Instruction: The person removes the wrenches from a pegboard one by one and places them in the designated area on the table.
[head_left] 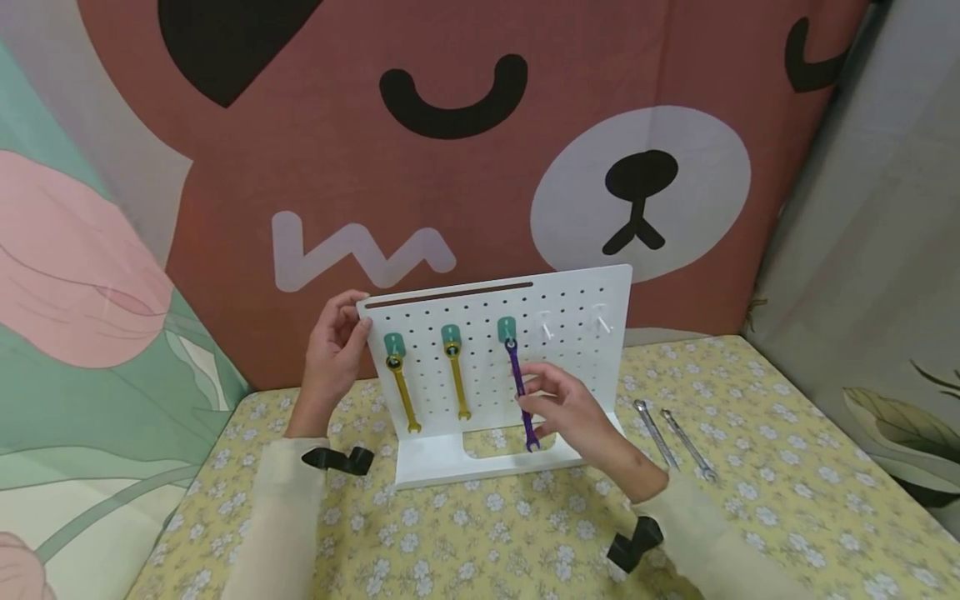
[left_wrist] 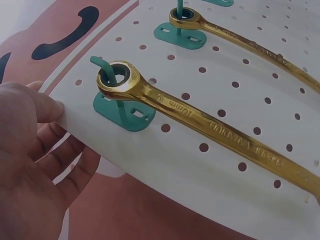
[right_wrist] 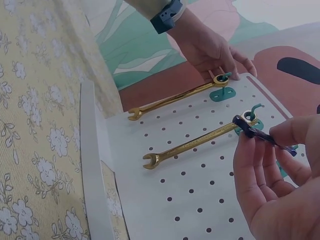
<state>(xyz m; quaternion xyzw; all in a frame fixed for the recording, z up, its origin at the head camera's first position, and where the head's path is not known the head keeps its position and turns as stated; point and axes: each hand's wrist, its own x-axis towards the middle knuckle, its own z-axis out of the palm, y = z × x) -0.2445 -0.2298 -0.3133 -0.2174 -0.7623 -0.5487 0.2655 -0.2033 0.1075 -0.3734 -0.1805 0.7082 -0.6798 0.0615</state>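
Note:
A white pegboard (head_left: 491, 383) stands upright, and my left hand (head_left: 333, 354) grips its upper left corner, thumb on the front face and fingers behind, as the left wrist view shows. Two gold combination wrenches hang by their ring ends from teal hooks: one (head_left: 405, 396) at the left, another (head_left: 458, 383) beside it. My right hand (head_left: 566, 408) pinches a purple wrench (head_left: 519, 379) between thumb and fingers in front of the board. This wrench's upper end overlaps the third teal hook (head_left: 507, 327) in the head view, its open end pointing down.
Two clear hooks (head_left: 547, 326) sit on the board's right part. Two silver wrenches (head_left: 688, 444) lie on the flowered tablecloth (head_left: 480, 533) to the right of the board. A cloth with a bear print (head_left: 450, 183) hangs close behind.

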